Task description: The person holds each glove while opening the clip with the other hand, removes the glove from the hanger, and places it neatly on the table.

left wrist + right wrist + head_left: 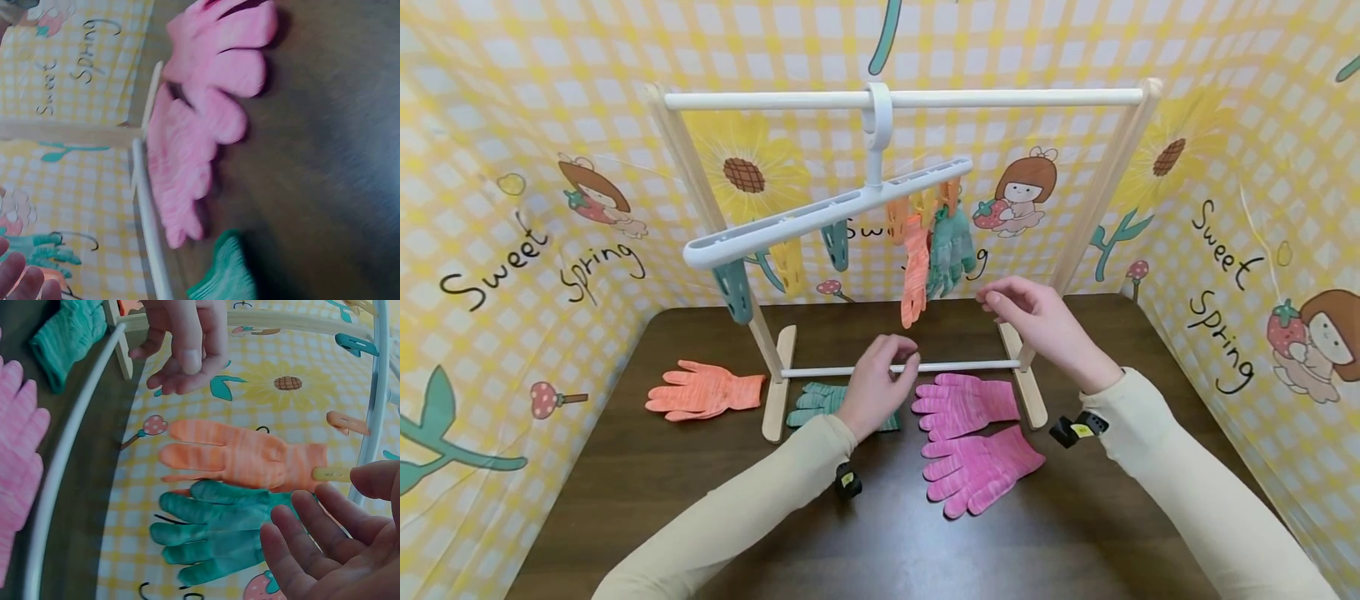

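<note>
An orange glove [915, 275] and a green glove [951, 250] hang fingers down from clips at the right end of a pale grey hanger [831, 208]. In the right wrist view, a yellow clip [331, 474] bites the cuff of the orange glove [250, 456]. Just right of the hanging green glove, my right hand [1026, 312] is raised with loosely bent fingers and holds nothing. My left hand [880, 383], relaxed and bare of any object, hovers below the orange glove. It partly covers a second green glove [812, 402] on the table.
The hanger hooks over the white top bar [1000, 98] of a wooden rack. Unused clips, such as a teal clip [732, 292], dangle from its left part. On the dark table [865, 550] lie another orange glove [703, 392] and two pink gloves [981, 471]. A lower bar [955, 367] crosses behind.
</note>
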Demonstrator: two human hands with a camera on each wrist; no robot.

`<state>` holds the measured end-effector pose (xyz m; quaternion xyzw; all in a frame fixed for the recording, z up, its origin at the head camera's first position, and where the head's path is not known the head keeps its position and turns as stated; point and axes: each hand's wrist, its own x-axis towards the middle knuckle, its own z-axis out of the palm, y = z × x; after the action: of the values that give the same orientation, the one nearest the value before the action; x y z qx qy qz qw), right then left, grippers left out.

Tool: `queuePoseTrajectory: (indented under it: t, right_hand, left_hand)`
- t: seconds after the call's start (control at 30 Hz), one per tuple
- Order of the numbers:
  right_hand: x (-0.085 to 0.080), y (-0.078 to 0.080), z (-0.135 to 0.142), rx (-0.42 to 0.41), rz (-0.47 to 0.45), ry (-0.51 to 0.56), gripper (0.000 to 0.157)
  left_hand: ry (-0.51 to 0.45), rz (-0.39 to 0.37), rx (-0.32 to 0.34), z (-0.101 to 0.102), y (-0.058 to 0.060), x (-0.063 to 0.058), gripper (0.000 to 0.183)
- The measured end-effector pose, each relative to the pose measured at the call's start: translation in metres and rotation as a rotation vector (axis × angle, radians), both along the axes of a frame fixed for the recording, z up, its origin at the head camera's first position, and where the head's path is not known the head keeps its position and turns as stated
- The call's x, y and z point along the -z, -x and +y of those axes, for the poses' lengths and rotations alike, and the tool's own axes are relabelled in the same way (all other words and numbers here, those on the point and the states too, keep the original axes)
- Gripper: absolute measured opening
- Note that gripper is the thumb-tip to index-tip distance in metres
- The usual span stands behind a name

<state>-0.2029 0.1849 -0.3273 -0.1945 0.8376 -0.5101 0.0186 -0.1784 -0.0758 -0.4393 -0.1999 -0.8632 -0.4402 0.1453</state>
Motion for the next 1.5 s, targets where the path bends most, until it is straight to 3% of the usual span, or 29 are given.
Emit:
queuePoseTrajectory:
  t: [0.37,0.77,1.07,1.33,1.5]
  right_hand:
    - [-0.016,0.025,-0.012,0.004,0.032,-0.024,0.039]
    - [-0.041,0.049,-0.029,0.023,0.107,-0.018,0.041]
    - [-0.051,0.061,-0.04,0.061,0.131,-0.004,0.04]
    - [-0.057,0.068,-0.054,0.066,0.087,0.064,0.043]
    - [-0.059,0.072,-0.061,0.067,0.083,0.075,0.044]
  left_hand:
    - [-0.123,-0.018,-0.122,-0.002,0.033,-0.027,0.036]
    - [-0.269,-0.113,-0.041,0.005,0.072,-0.065,0.042]
    - [-0.241,-0.129,-0.068,0.015,0.093,-0.091,0.045]
    - [-0.375,-0.226,-0.069,0.023,0.107,-0.102,0.047]
    - [-0.462,-0.24,-0.054,0.026,0.11,-0.103,0.044]
